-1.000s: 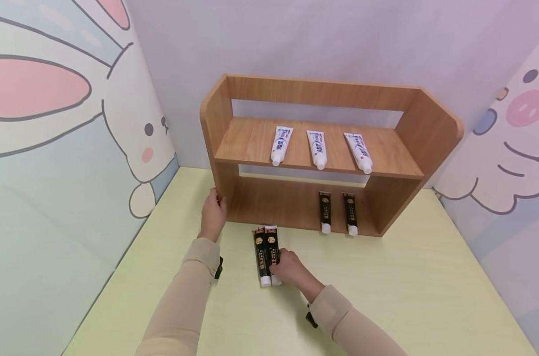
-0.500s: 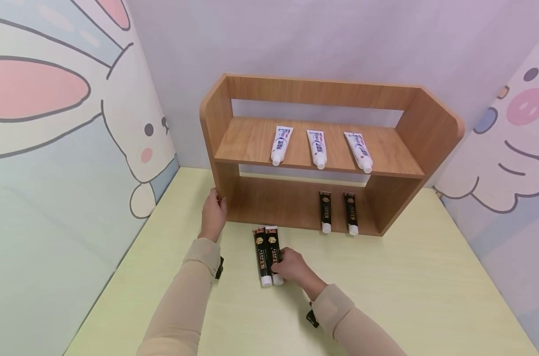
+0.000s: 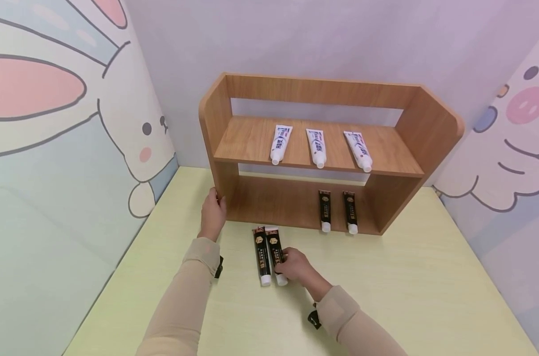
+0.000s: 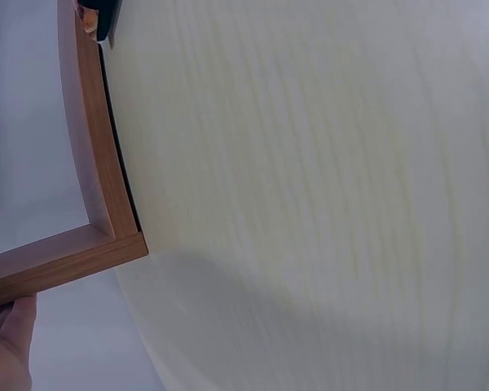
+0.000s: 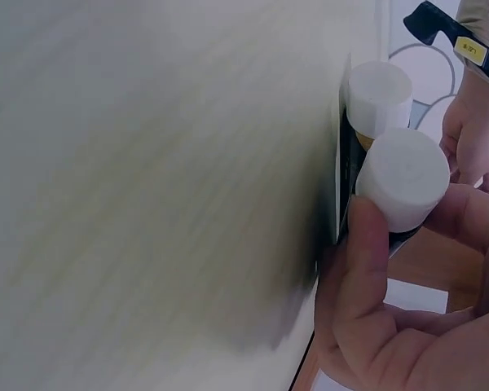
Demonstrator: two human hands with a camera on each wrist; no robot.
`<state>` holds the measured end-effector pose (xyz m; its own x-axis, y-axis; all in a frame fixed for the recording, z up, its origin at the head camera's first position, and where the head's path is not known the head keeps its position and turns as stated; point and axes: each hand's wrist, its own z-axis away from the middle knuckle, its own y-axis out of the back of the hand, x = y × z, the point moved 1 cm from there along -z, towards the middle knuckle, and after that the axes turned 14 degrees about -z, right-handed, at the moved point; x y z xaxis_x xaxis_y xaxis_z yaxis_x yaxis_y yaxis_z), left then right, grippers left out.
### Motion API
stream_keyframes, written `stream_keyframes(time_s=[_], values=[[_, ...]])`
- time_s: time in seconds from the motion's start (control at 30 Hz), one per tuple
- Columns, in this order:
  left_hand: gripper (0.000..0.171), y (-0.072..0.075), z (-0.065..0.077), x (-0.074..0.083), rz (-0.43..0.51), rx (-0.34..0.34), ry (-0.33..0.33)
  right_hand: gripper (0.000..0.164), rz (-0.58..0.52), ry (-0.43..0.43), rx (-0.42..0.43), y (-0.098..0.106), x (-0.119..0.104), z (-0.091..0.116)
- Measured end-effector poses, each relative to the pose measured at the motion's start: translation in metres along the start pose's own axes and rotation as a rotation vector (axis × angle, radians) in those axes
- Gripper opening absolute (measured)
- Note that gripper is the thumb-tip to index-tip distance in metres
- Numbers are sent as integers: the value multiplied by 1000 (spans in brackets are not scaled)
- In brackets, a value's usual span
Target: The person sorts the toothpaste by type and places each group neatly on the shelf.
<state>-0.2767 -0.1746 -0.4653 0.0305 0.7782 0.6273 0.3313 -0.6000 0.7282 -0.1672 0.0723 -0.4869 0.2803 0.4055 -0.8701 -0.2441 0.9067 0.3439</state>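
Note:
My right hand (image 3: pixel 293 264) pinches a black toothpaste tube (image 3: pixel 275 247) near its white cap, thumb on one side and fingers on the other. In the right wrist view the tube's white cap (image 5: pixel 403 179) stands between thumb and fingers. Just left of it a second black toothpaste tube (image 3: pixel 261 254) lies on the table, its cap (image 5: pixel 379 98) behind the held one. My left hand (image 3: pixel 213 215) rests against the outer side of the wooden shelf (image 3: pixel 220 188), at its left panel; the left wrist view shows fingertips touching that panel (image 4: pixel 65 261).
Two black toothpaste tubes, one (image 3: pixel 325 210) left of the other (image 3: pixel 350 211), lie on the lower board's right part. Three white toothpaste tubes (image 3: pixel 316 147) lie along the upper board. The pale table (image 3: pixel 407 296) extends before the shelf, between cartoon-printed walls (image 3: pixel 149 128).
My right hand has shifted slightly right with the toothpaste tube, whose cap end has swung away from its neighbour, opening a narrow gap. My left hand stays at the shelf panel.

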Motion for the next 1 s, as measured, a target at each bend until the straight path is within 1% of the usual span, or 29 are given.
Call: stream_keyframes(time_s=[0.23, 0.5, 0.87, 1.0], values=[[32, 0, -1, 0, 0, 7, -14, 54, -7, 19, 0, 4, -2, 3], [33, 0, 0, 0, 2, -8, -5, 56, -23, 0, -8, 8, -8, 4], [35, 1, 0, 1, 11, -19, 6, 56, -39, 29, 27, 24, -16, -3], [34, 2, 1, 2, 9, -13, 2, 56, -64, 19, 40, 28, -19, -9]])
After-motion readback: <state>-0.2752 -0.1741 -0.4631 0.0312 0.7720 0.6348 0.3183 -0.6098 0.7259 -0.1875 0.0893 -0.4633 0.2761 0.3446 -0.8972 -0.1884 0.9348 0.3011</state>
